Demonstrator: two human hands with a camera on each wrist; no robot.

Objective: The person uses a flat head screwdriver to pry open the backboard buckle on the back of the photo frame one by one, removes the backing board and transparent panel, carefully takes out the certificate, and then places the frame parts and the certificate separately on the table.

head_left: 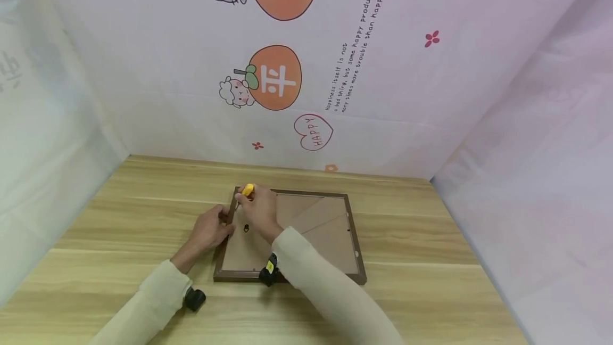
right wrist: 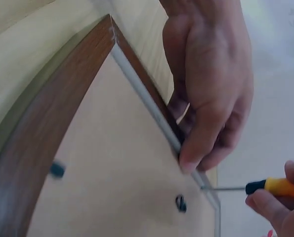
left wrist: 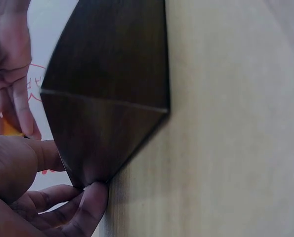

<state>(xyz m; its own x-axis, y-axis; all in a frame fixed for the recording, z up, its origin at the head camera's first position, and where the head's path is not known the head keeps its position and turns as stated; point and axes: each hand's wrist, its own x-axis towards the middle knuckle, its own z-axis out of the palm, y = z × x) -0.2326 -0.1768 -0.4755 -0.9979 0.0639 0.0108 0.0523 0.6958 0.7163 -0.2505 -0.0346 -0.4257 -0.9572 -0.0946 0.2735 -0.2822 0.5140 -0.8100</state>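
A brown wooden picture frame (head_left: 355, 238) lies face down on the table, its tan backing board (right wrist: 117, 163) facing up. My left hand (head_left: 210, 228) grips the frame's left rail near the far left corner, thumb on the inner edge (right wrist: 191, 153) and fingers over the outer side (left wrist: 87, 202). My right hand (head_left: 258, 209) holds a small screwdriver (right wrist: 275, 186) with a yellow-orange handle. Its thin metal shaft points at the inner edge of the frame, just beside the left thumb. A small black clip (right wrist: 181, 203) sits on the backing nearby.
The wooden table (head_left: 431, 260) is enclosed by white cloth walls printed with cartoons (head_left: 275, 76). A second black clip (right wrist: 57, 169) sits on the backing. Black wrist cameras (head_left: 195, 298) ride on both sleeves.
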